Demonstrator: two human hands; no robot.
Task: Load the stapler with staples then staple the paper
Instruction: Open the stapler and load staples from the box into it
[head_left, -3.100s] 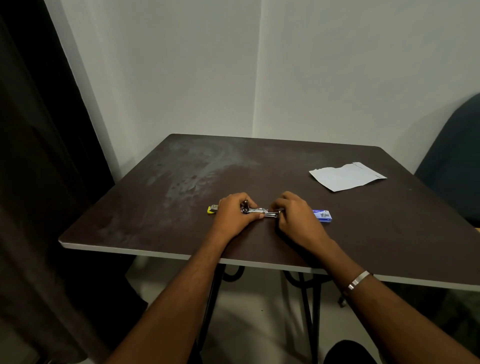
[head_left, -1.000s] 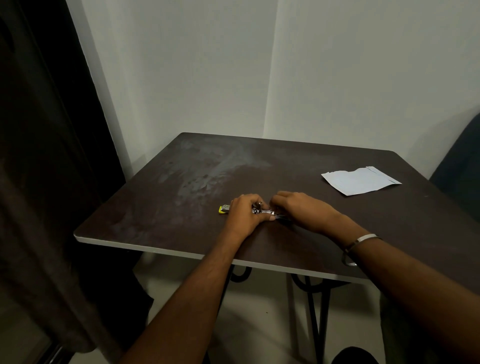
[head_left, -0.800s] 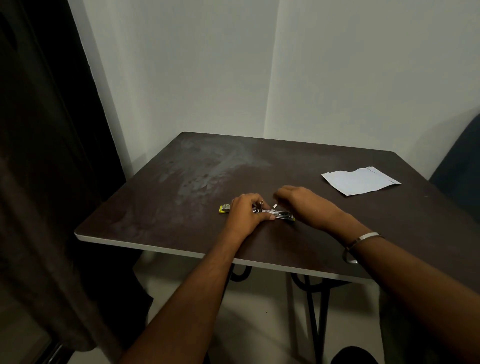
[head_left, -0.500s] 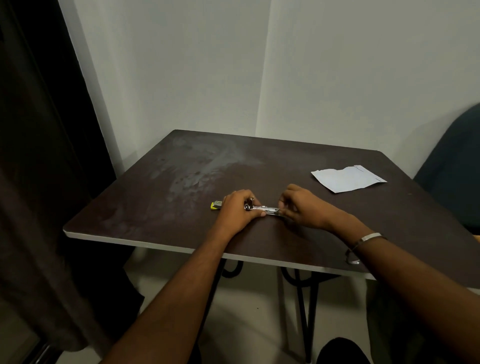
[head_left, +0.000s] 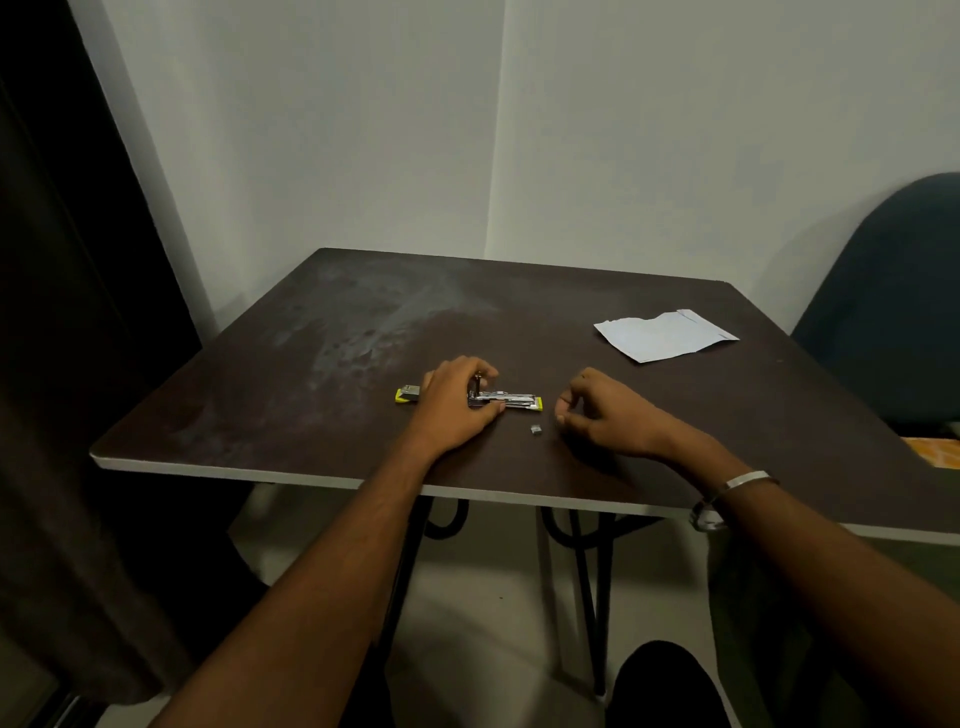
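The stapler lies opened flat near the table's front middle, its metal magazine exposed and yellow plastic at both ends. My left hand presses down on its hinge part, fingers wrapped around it. My right hand rests on the table just right of the stapler, apart from it, fingers loosely curled with nothing visible in them. A small piece of staples lies on the table between the stapler and my right hand. The white paper lies at the far right of the table.
The dark table has a pale front edge and worn patches at the back left. A dark curtain hangs on the left. A dark chair back stands at the right, close to the table's edge. A metal bracelet sits on my right wrist.
My right hand has pulled back to the right, off the stapler's front end. The magazine now shows fully, and a small piece of staples lies on the table.
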